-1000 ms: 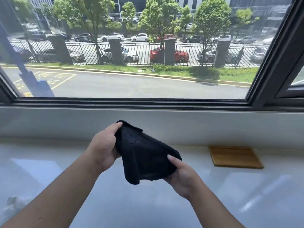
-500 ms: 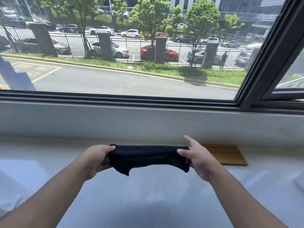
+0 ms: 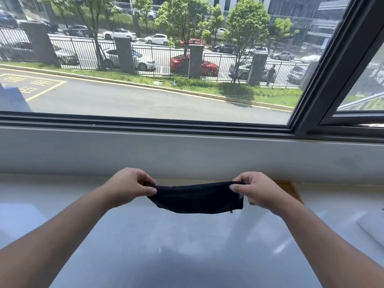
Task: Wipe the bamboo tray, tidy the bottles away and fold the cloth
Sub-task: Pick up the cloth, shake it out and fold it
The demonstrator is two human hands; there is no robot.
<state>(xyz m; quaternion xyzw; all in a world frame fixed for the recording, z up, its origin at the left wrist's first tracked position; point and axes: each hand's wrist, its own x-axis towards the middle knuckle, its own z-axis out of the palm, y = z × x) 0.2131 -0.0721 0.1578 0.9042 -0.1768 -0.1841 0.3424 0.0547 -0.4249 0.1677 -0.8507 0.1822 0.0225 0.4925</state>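
A black cloth (image 3: 197, 197) hangs as a folded band above the white sill, stretched between both hands. My left hand (image 3: 129, 182) pinches its left end between thumb and fingers. My right hand (image 3: 254, 189) pinches the right end the same way. The bamboo tray (image 3: 292, 189) lies flat on the sill against the wall; my right hand and the cloth hide most of it, so only its right corner shows. No bottles are in view.
A glossy white sill (image 3: 187, 246) runs across the foreground below a low grey wall (image 3: 187, 154) and a large window (image 3: 145, 69) with a dark frame. A pale flat object (image 3: 374, 225) sits at the right edge.
The cloth went from a loose bunch to a flat band stretched between both hands. My right hand's fingers have closed onto its end, and the view has shifted right over the tray.
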